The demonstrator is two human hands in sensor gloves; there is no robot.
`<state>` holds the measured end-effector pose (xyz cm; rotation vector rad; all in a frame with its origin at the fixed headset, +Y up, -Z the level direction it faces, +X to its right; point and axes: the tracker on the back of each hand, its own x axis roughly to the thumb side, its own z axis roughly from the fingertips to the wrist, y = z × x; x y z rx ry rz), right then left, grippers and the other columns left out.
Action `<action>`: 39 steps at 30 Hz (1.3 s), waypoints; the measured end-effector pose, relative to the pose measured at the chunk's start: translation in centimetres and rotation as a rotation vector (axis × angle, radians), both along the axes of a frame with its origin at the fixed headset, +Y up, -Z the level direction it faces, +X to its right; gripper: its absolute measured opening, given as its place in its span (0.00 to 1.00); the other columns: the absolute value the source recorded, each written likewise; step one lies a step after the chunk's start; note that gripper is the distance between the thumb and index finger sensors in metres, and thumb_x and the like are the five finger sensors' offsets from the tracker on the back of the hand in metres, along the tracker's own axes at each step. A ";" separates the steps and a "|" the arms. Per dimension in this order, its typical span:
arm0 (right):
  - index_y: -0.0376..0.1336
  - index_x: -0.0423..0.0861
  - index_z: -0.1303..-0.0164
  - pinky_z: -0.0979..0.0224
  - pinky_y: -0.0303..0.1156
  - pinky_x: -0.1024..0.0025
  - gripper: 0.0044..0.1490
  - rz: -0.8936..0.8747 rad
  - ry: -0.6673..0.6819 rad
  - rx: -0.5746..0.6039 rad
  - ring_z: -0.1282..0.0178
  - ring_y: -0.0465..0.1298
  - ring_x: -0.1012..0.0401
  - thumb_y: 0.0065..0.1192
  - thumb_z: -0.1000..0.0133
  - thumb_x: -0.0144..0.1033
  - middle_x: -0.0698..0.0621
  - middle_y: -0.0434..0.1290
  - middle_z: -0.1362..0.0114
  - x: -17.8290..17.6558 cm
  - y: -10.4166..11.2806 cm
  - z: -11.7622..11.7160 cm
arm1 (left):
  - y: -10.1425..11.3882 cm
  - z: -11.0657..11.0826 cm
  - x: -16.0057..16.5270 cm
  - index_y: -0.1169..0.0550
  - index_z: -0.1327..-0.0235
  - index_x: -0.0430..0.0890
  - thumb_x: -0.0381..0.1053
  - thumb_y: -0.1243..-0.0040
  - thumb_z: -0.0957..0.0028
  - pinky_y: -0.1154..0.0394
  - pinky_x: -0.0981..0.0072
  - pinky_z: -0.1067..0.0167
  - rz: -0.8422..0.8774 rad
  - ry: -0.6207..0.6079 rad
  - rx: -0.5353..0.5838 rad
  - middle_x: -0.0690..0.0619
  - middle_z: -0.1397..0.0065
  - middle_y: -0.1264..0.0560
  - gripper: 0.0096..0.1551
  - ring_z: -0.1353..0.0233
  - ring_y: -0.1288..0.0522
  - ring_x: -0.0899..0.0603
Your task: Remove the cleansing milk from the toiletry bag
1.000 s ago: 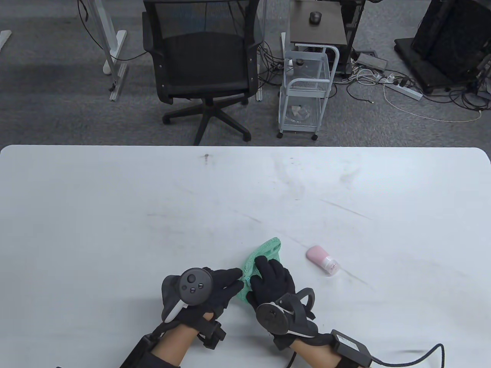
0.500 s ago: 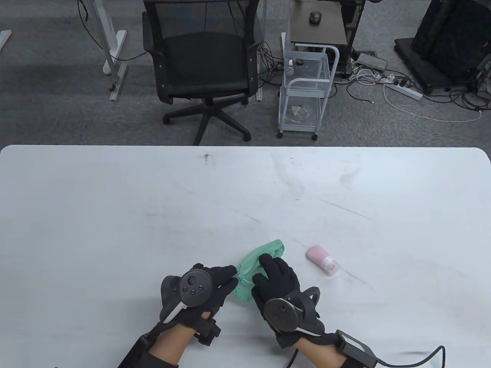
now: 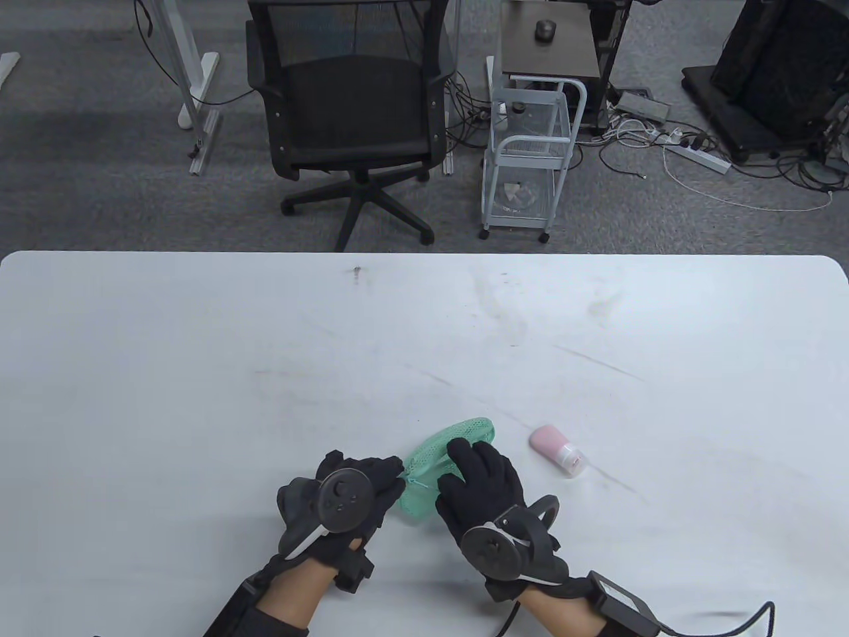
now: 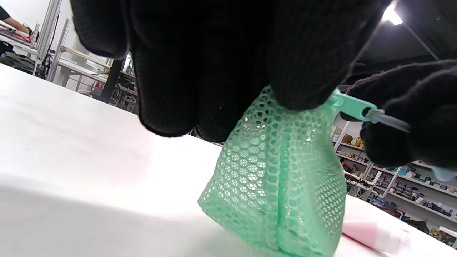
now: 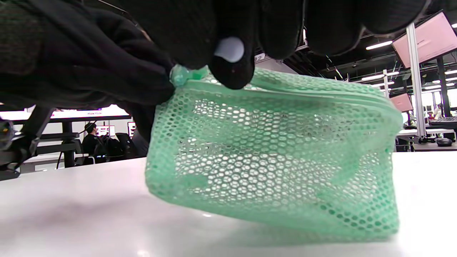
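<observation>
The green mesh toiletry bag (image 3: 434, 451) stands on the white table (image 3: 199, 371) near the front edge, seen close in the left wrist view (image 4: 278, 185) and the right wrist view (image 5: 271, 160). My left hand (image 3: 388, 474) grips the bag's top left end. My right hand (image 3: 464, 464) lies over the bag and pinches its green zipper pull (image 4: 351, 105) at that same end (image 5: 182, 75). The zip looks drawn shut along the top. The pink cleansing milk bottle (image 3: 557, 451) lies on the table just right of the bag, apart from both hands, and shows in the left wrist view (image 4: 371, 235).
Beyond the table's far edge stand a black office chair (image 3: 351, 106) and a white wire cart (image 3: 530, 159) on the carpet.
Both hands have drawn a little toward the near edge. The bag has shifted slightly left with them, and more of its far end now shows. The pink bottle has not moved.
</observation>
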<state>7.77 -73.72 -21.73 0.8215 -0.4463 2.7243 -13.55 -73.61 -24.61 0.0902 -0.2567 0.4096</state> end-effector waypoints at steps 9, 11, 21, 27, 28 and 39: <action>0.76 0.35 0.44 0.31 0.62 0.27 0.22 0.016 0.009 0.025 0.28 0.65 0.23 0.71 0.40 0.36 0.29 0.63 0.17 -0.1 0.1 0.3 | 0.0 0.0 0.0 0.12 0.44 0.50 0.53 0.25 0.51 0.32 0.30 0.29 -0.013 0.004 0.001 0.48 0.39 0.11 0.22 0.40 0.12 0.35; 0.76 0.36 0.44 0.31 0.62 0.27 0.22 0.016 0.009 0.024 0.28 0.65 0.23 0.71 0.40 0.36 0.29 0.63 0.17 -0.1 0.1 0.3 | 0.0 0.0 -0.1 0.11 0.44 0.50 0.53 0.25 0.51 0.33 0.30 0.29 -0.015 0.005 0.002 0.47 0.39 0.11 0.22 0.40 0.12 0.34; 0.76 0.35 0.44 0.31 0.62 0.27 0.22 0.015 0.013 0.024 0.28 0.65 0.23 0.71 0.40 0.36 0.29 0.64 0.18 0.0 0.2 0.4 | 0.0 -0.4 -0.6 0.12 0.44 0.50 0.53 0.25 0.51 0.33 0.30 0.29 -0.038 0.031 0.004 0.47 0.38 0.11 0.22 0.40 0.12 0.35; 0.76 0.35 0.44 0.31 0.62 0.27 0.22 0.012 0.007 0.027 0.28 0.65 0.23 0.71 0.40 0.36 0.28 0.64 0.18 0.2 0.2 0.4 | 0.2 -0.5 -1.0 0.12 0.44 0.51 0.53 0.25 0.51 0.33 0.30 0.29 -0.072 0.055 0.031 0.47 0.36 0.12 0.22 0.37 0.13 0.34; 0.76 0.35 0.44 0.31 0.62 0.27 0.22 0.010 0.006 0.026 0.28 0.65 0.23 0.71 0.40 0.36 0.29 0.64 0.18 0.2 0.2 0.3 | 0.2 -0.5 -1.1 0.12 0.44 0.51 0.53 0.25 0.50 0.33 0.30 0.29 -0.076 0.062 0.033 0.47 0.36 0.12 0.22 0.37 0.14 0.34; 0.77 0.35 0.45 0.31 0.63 0.27 0.22 0.006 0.004 0.020 0.28 0.65 0.23 0.72 0.40 0.36 0.28 0.65 0.18 0.5 0.3 0.3 | 0.2 -1.1 -2.1 0.12 0.44 0.51 0.53 0.25 0.50 0.32 0.31 0.30 -0.111 0.117 0.034 0.47 0.35 0.12 0.22 0.36 0.14 0.34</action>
